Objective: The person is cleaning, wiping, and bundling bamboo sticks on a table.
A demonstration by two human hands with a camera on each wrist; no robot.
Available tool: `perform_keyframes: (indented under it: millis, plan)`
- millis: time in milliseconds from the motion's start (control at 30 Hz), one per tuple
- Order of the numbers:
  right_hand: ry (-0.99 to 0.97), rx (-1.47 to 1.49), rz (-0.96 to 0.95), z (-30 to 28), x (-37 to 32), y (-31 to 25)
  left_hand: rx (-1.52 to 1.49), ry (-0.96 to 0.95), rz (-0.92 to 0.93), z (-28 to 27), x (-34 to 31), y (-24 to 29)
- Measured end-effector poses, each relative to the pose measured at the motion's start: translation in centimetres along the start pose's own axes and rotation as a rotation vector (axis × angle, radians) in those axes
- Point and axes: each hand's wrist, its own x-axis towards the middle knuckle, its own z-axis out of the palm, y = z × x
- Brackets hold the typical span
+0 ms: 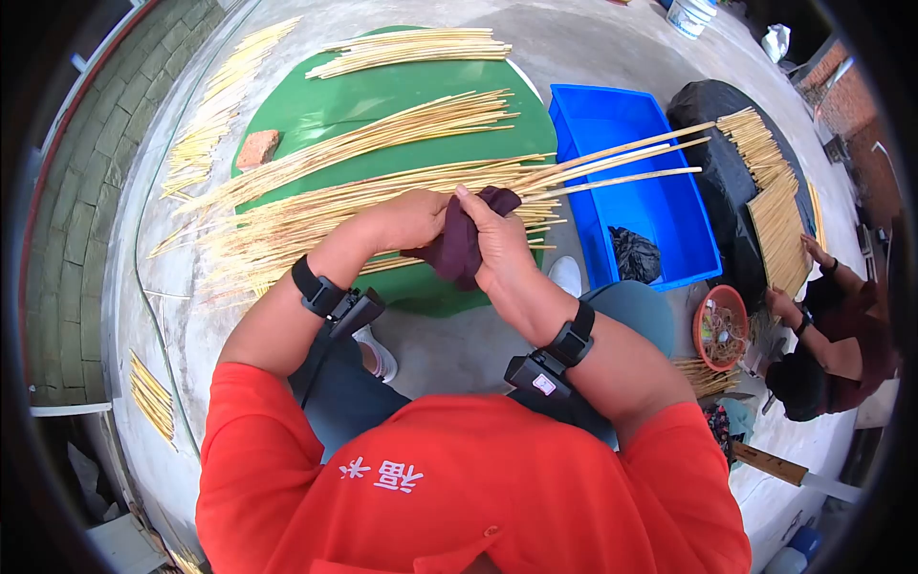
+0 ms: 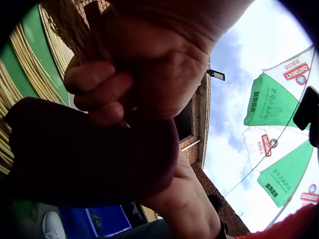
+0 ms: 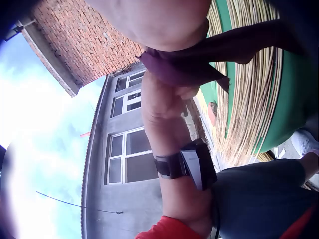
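Note:
Dark purple cloth (image 1: 457, 247) is wrapped about a few straw-coloured stalks (image 1: 622, 155), whose ends stick out to the right over a blue tub. My right hand (image 1: 505, 251) grips the cloth, thumb on top. Close against its left side is my left hand (image 1: 413, 220); in the left wrist view this hand (image 2: 149, 64) has its fingers curled round the stalks (image 2: 70, 30), above the hanging cloth (image 2: 89, 149). The right wrist view shows the cloth (image 3: 184, 67) bunched under my right hand (image 3: 159, 20). The cloth hides part of the fingers.
More stalks (image 1: 382, 139) lie in rows on a round green surface (image 1: 382, 84), beside a brick (image 1: 257, 149). At right are the blue tub (image 1: 650, 215) holding a black bag, an orange basin (image 1: 720, 328), and another person (image 1: 841, 325) handling stalks on black sheeting.

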Motion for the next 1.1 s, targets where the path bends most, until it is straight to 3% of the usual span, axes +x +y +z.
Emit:
perform_keyframes:
  millis: [33, 167, 233, 467, 533, 633, 767, 867, 967, 1000, 1033, 1067, 1100]
  plan:
    - [0.013, 0.002, -0.010, -0.3, 0.2, -0.1, 0.083, 0.088, 0.088, 0.3, -0.2, -0.1]
    - [-0.035, -0.052, -0.078, -1.1, 1.0, -0.7, 0.070, 0.054, 0.071, 0.2, -0.9, -0.4]
    - [-0.028, -0.050, -0.117, -1.2, 1.2, -1.2, 0.152, 0.124, 0.157, 0.4, -1.2, -1.7]
    - [0.038, 0.093, -0.296, -3.5, 2.3, -6.9, 0.055, 0.110, 0.177, -3.2, -4.4, -5.3]
    - [0.035, 0.149, -0.339, -3.7, 2.2, -9.4, -0.122, -0.059, -0.065, -5.2, -5.6, -7.2]
    - [0.014, 0.224, -0.515, -5.0, 3.2, -12.6, -0.321, -0.130, -0.034, -7.4, -6.9, -12.0]
    - [0.013, 0.233, -0.674, -6.5, 2.4, -16.7, -0.400, 0.071, -0.184, -8.5, -9.2, -15.5]
    - [-0.047, 0.047, -0.900, -3.4, -0.1, -16.3, -0.382, 0.274, -0.224, -8.2, -8.7, -14.6]
    - [-0.218, -0.338, -1.067, 0.5, -3.0, -11.7, -0.019, 0.320, -0.188, -7.1, -6.6, -10.4]
    - [-0.416, -0.526, -1.092, 1.4, -4.0, -9.7, 0.153, 0.321, -0.168, -6.2, -5.7, -8.6]
    - [-0.581, -0.832, -1.277, 2.1, -4.4, -8.3, 0.304, 0.257, -0.119, -5.5, -4.9, -6.6]
    - [-0.751, -1.147, -1.444, 2.5, -4.5, -7.1, 0.359, 0.336, 0.032, -3.7, -3.8, -6.6]
    - [-1.000, -1.495, -1.504, 2.7, -3.8, -6.1, 0.258, 0.232, 0.067, -3.0, -3.6, -4.5]
